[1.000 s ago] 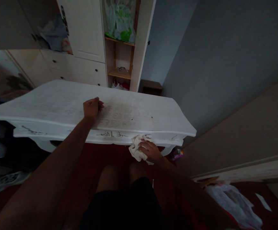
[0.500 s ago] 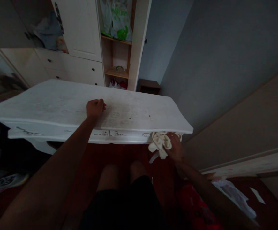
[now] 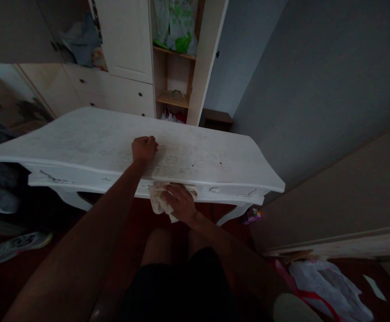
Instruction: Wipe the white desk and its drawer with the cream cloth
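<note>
Right hand: the right hand (image 3: 181, 203) is curled around a pale cloth (image 3: 158, 200), fingers bent over it and thumb side toward the table; the cloth is bunched in the grasp, with a loose end hanging below the palm.
Cloth position: pressed against the front face of the white table (image 3: 90, 138), just under the top's front edge and near the middle of its length, touching the drawer front (image 3: 215, 191).
Left hand: the left hand (image 3: 143, 148) rests on the tabletop as a loose fist, fingers folded in; nothing shows inside it, and whether it encloses anything cannot be told.
Spacing of hands: the left hand lies on the top surface a little behind and to the left of the right hand, which is lower, on the front face.
Table surface: dull smears and two small dark specks (image 3: 206, 164) lie to the right of the left hand.
Surroundings: a cream wardrobe (image 3: 124, 40) stands behind the table with a green and white bag (image 3: 176, 27) on its open shelf; a white plastic bag (image 3: 329, 281) lies on the dark red floor at lower right.
</note>
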Available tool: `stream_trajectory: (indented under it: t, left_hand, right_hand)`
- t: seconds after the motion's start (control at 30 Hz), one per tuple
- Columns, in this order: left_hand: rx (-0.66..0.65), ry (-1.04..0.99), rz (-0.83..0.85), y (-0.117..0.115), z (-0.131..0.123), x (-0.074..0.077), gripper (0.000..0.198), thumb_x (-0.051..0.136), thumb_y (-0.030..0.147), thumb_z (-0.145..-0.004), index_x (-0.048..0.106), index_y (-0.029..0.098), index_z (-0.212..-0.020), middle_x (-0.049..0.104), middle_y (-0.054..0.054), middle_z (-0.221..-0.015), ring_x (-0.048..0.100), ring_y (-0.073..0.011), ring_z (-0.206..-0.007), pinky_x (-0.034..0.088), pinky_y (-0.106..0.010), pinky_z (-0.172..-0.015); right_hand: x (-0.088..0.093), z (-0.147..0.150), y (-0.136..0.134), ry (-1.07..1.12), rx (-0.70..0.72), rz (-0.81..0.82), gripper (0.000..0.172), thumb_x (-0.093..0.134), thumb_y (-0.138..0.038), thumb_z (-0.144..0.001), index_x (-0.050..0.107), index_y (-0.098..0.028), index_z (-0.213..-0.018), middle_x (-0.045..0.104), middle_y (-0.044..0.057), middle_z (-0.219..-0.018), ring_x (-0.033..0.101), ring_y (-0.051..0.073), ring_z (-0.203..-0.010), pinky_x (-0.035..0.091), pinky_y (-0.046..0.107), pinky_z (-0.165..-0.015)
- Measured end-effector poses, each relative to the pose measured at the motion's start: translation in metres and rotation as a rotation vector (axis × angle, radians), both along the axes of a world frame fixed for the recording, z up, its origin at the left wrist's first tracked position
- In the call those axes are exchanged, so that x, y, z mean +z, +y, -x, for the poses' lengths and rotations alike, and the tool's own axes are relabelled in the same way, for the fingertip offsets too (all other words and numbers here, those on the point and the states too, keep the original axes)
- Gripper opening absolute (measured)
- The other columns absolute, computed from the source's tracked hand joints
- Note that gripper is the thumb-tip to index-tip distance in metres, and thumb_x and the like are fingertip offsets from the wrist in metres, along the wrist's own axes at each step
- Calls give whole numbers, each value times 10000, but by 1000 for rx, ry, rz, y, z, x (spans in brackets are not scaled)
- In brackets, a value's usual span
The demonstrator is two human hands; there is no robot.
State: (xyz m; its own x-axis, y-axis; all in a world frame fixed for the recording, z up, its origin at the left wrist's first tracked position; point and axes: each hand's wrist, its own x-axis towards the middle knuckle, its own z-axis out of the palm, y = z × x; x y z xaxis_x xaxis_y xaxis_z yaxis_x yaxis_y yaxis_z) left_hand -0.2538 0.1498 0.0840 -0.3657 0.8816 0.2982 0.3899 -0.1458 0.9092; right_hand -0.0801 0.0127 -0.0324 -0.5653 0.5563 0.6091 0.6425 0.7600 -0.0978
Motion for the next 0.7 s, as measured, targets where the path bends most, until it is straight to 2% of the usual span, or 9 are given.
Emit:
stream_trajectory:
  t: [0.1,0.23,0.33,0.47,0.53,0.7]
  left_hand:
    - [-3,17,-3,3,2,-2,287,464,320,-738,642,160,-581,582,-36,-473,532,-139,-428,429,-238,-459]
    - [-5,2,7,3,3,-3,286,457,317,-738,646,157,-594,594,-38,-491,535,-130,-441,442,-232,-479]
    - [-6,-33,19,1,2,-1,276,464,315,-734,641,155,-596,589,-37,-492,527,-126,-438,431,-224,-461]
    - [-13,-81,7,-2,0,2,271,475,320,-737,633,157,-591,580,-29,-485,530,-127,-433,432,-224,-452]
    - [-6,-87,11,-3,-1,2,260,478,309,-735,633,160,-589,575,-24,-482,523,-124,-426,429,-225,-451]
    - [9,-62,26,-5,-1,5,262,481,304,-759,626,178,-581,576,-28,-496,529,-134,-442,436,-241,-469]
  right_hand:
    - [-2,8,3,-23,12,36,344,616,-199,-828,650,-221,-1169,608,104,-1299,490,289,-1287,430,467,-1096]
    - [-10,-20,-7,-62,92,49,343,596,-183,-831,652,-206,-1168,627,109,-1268,458,279,-1323,413,465,-1116]
    - [-16,-62,-23,-23,47,25,330,574,-245,-857,647,-183,-1173,638,131,-1241,494,284,-1286,450,479,-1083]
    - [-18,-134,-44,-59,-79,-89,285,531,-175,-860,655,-150,-1115,665,162,-1181,582,312,-1185,529,484,-980]
    - [-14,-172,-51,-131,-119,-85,299,526,-169,-855,648,-205,-1126,681,132,-1155,618,304,-1132,546,479,-956]
    - [8,-248,-63,-65,-340,-81,413,603,-208,-794,601,-290,-1199,675,137,-1138,643,371,-1045,589,504,-824]
